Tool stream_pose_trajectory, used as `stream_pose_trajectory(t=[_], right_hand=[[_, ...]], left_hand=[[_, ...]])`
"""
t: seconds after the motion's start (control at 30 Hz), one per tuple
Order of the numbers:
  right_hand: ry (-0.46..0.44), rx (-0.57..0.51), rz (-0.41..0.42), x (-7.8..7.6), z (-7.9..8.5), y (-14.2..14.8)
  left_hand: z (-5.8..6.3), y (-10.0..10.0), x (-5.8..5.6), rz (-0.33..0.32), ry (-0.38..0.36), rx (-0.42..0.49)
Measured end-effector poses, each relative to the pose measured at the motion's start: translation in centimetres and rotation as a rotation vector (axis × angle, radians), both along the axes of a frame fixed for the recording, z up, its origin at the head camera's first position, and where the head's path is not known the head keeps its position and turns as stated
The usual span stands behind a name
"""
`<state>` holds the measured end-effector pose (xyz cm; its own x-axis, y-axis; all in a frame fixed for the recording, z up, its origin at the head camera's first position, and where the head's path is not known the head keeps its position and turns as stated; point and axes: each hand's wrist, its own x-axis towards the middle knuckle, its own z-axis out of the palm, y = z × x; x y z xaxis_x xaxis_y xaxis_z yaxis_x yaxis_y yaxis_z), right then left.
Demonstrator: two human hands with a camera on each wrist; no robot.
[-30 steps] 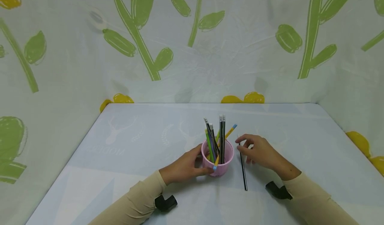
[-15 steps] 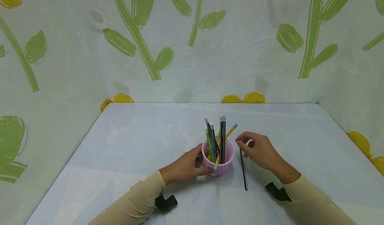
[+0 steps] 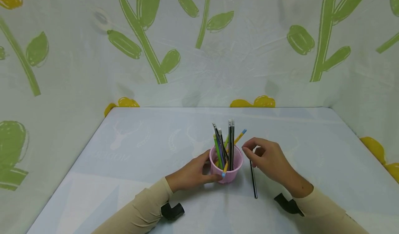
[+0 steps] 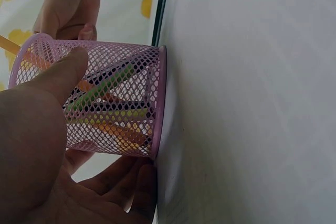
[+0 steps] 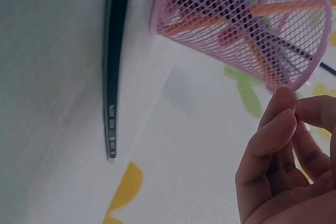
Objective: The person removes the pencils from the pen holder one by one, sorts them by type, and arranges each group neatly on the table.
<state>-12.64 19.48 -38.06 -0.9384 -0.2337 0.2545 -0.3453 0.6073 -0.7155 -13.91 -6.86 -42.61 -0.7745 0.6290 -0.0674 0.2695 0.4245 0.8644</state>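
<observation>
The left hand (image 3: pixel 194 171) grips a round, pink mesh cup (image 3: pixel 232 176) of pencils (image 3: pixel 231 142) on the worktop (image 3: pixel 109 182). The right hand (image 3: pixel 270 159) curls its fingers, tips together, near a glossy dark pencil (image 3: pixel 254 182) lying beside the cup.

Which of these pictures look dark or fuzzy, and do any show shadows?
Head view: brighter, with soft shadows on the table below the right hand; left wrist view: dimmer, the left hand mostly dark, though the mesh cup's holes show clearly; right wrist view: also dim, the loose pencil soft-edged, its lettering hard to read.
</observation>
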Motion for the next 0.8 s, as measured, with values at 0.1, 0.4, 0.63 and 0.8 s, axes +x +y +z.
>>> stream_pose_trajectory(t=[0.1,0.4,0.63,0.8], right_hand=[[0.018,-0.023,0.030,0.25,0.11,-0.14],[0.056,-0.048,0.057,0.59,0.07,-0.59],[0.079,-0.072,0.099,0.20,0.28,-0.82],[0.093,-0.068,0.093,-0.09,0.90,-0.91]], left_hand=[[0.02,0.00,0.02,0.000,0.003,-0.003],[0.10,-0.10,0.02,0.002,0.014,-0.009],[0.04,-0.21,0.09,0.002,0.016,0.002],[-0.02,-0.06,0.00,-0.010,0.021,0.015]])
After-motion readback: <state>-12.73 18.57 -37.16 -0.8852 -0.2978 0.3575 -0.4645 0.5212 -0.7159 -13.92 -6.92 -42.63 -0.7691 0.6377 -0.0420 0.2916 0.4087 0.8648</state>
